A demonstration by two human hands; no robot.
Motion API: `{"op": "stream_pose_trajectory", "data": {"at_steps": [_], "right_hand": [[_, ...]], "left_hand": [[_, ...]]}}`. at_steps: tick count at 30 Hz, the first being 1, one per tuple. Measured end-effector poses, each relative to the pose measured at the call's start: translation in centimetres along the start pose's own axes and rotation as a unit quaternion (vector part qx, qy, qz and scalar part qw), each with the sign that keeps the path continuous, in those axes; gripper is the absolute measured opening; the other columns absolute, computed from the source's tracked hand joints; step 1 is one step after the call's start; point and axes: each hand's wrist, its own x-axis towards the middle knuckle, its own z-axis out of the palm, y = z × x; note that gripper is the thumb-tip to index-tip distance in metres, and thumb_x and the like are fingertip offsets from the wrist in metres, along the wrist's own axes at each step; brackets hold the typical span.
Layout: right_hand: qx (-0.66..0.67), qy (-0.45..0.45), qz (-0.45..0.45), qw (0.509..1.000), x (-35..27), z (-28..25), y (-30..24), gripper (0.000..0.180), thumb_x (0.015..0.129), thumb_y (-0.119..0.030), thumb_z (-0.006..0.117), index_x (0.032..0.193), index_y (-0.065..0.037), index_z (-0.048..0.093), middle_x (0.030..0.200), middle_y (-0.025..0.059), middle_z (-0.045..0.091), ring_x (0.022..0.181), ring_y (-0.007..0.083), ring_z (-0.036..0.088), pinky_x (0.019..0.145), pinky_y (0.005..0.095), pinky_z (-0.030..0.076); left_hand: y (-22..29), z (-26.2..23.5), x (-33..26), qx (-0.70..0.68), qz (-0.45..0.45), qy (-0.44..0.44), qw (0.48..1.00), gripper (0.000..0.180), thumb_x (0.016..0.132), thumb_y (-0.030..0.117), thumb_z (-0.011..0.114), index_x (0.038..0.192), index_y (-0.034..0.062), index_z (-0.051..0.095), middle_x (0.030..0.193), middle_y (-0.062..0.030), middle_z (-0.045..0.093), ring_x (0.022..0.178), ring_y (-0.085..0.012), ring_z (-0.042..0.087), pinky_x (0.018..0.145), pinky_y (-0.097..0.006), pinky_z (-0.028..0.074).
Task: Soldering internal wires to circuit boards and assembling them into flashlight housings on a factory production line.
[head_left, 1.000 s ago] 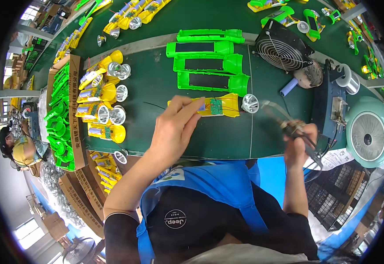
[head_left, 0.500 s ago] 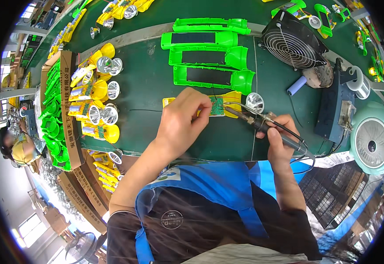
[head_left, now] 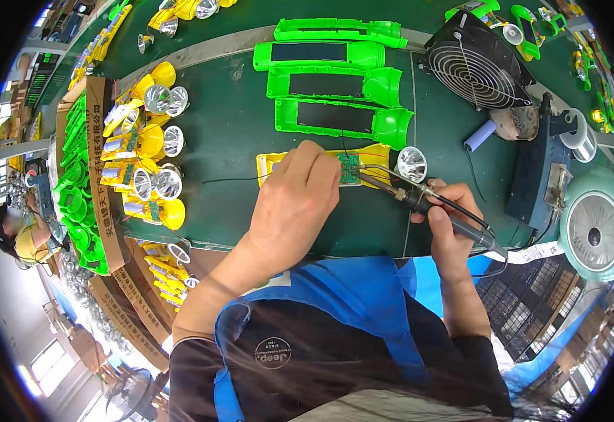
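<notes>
Though slender, a metal-tipped soldering iron (head_left: 418,202) in the right hand (head_left: 450,235).

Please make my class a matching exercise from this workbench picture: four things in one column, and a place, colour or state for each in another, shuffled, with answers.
Things
1. soldering iron
2. upper cardboard box
3. circuit board
4. square fan

Descriptions
A. green, with a yellow casing under it
B. black, with a round wire grille
C. held in the right hand
D. holding green parts

Pairs: 1-C, 2-D, 3-A, 4-B
</notes>
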Motion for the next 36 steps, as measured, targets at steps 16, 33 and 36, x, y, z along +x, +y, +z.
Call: {"op": "stream_pose_trajectory", "data": {"at_steps": [16, 33, 36], "right_hand": [[-0.011, 0.018, 0.043, 0.999, 0.1, 0.8, -0.5, 0.015, 0.091, -0.013, 0.072, 0.097, -0.003, 0.062, 0.074, 0.0053, 0.074, 0.076, 0.0126, 0.071, 0.112, 0.0435, 0.038], [0.064, 0.047, -0.031, 0.996, -0.2, 0.1, 0.4, 0.028, 0.099, -0.02, 0.069, 0.111, 0.001, 0.054, 0.09, 0.0131, 0.072, 0.084, 0.0182, 0.072, 0.087, 0.0328, 0.056], [0.08, 0.062, -0.051, 0.994, 0.0, 0.0, 0.1, 0.034, 0.099, -0.023, 0.071, 0.115, 0.001, 0.051, 0.092, 0.0154, 0.072, 0.087, 0.02, 0.072, 0.085, 0.0331, 0.057]], "left_hand": [[0.4, -0.9, 1.1, 0.105, 0.022, -0.105, 0.989, 0.019, 0.072, -0.001, 0.067, 0.087, 0.002, 0.057, 0.091, -0.0129, 0.053, 0.082, -0.0262, 0.062, 0.066, -0.037, 0.055], [0.5, -1.1, 1.4, 0.104, 0.02, -0.115, 0.988, 0.02, 0.072, -0.001, 0.066, 0.089, 0.0013, 0.058, 0.091, -0.0125, 0.054, 0.083, -0.0269, 0.063, 0.068, -0.037, 0.056], [0.5, -1.2, 1.4, 0.115, 0.027, -0.113, 0.987, 0.02, 0.072, -0.001, 0.067, 0.089, 0.0017, 0.058, 0.091, -0.0122, 0.054, 0.083, -0.0267, 0.063, 0.069, -0.037, 0.056]]}}
